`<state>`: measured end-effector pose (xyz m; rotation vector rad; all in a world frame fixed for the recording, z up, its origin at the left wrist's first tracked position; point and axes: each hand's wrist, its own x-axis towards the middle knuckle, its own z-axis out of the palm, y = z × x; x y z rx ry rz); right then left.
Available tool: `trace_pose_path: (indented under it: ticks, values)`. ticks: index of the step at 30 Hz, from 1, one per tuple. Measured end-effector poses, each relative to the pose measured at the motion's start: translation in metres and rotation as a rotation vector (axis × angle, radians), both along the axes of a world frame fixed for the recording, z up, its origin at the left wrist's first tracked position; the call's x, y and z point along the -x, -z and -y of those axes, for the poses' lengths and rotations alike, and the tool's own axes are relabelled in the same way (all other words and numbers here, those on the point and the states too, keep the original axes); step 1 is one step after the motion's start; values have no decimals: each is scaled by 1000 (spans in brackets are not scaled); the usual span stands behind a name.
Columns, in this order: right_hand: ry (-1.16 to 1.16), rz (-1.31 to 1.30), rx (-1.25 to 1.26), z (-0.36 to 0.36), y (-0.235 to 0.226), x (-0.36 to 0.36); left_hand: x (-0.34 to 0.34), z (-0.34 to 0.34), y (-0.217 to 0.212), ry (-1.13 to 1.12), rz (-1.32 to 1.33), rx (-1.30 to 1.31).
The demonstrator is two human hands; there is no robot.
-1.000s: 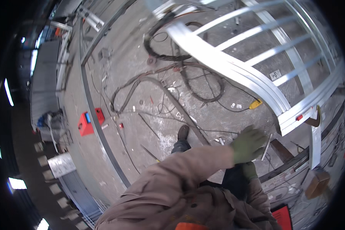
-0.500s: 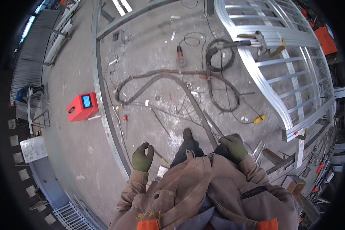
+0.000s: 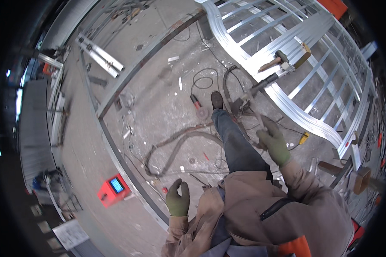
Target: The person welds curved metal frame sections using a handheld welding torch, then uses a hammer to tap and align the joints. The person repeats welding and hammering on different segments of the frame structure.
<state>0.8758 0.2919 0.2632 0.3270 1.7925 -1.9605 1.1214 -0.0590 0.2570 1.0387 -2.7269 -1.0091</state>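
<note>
Cable end (image 3: 266, 82): A thick black length lies at 12 o'clock from the right hand (image 3: 273, 144), apart from its gloved fingertips.
Long axis: It slants from 8 o'clock up to 2 o'clock, angled across the right hand's line, its upper end overlapping the curved rail of a silvery metal frame (image 3: 304, 115); whether it rests on the rail cannot be told.
Nearer hand: The right, by a wide margin; the left hand (image 3: 178, 201) is well away, toward 7 o'clock from the cable end.
Right-hand pose: The forearm enters from 5 o'clock and the olive glove points toward 11, held out above the floor.
Right grip: Fingers bent, with a thin pale streak above them; motion blur hides whether they are closed on anything.
Left-hand pose: Raised from the wrist toward 12 o'clock, low over the floor.
Left grip: Thumb and curled fingers stand apart, with nothing visible between them.
On the frame: A wooden-handled hammer (image 3: 270, 64) lies at 1 o'clock from the cable end, just beside a yellowish clamp (image 3: 303, 55).
Around the feet: One dark shoe (image 3: 217, 100) is planted at 8 o'clock from the cable end; a red-and-black grinder (image 3: 197, 104) lies near it.
Farther out: A yellow connector (image 3: 304, 138) sits at 3 o'clock from the right hand; a red box (image 3: 111, 192) with a lit screen stands at 9 o'clock from the left.
</note>
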Motion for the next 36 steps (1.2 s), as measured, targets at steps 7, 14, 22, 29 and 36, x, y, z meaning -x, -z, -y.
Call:
trace_pose_path:
  ticks: [7, 14, 22, 29, 36]
  values:
    - [323, 209, 36, 83, 75, 335, 367, 81, 11, 158, -126, -106]
    - [440, 423, 42, 98, 119, 548, 549, 109, 38, 185, 279, -312]
    - [643, 510, 167, 92, 154, 578, 844, 163, 30, 800, 291, -193]
    - [1029, 448, 20, 125, 109, 489, 1037, 119, 116, 1350, 342, -241]
    - [1161, 511, 151, 165, 80, 532, 1080, 34, 118, 1633, 438, -243]
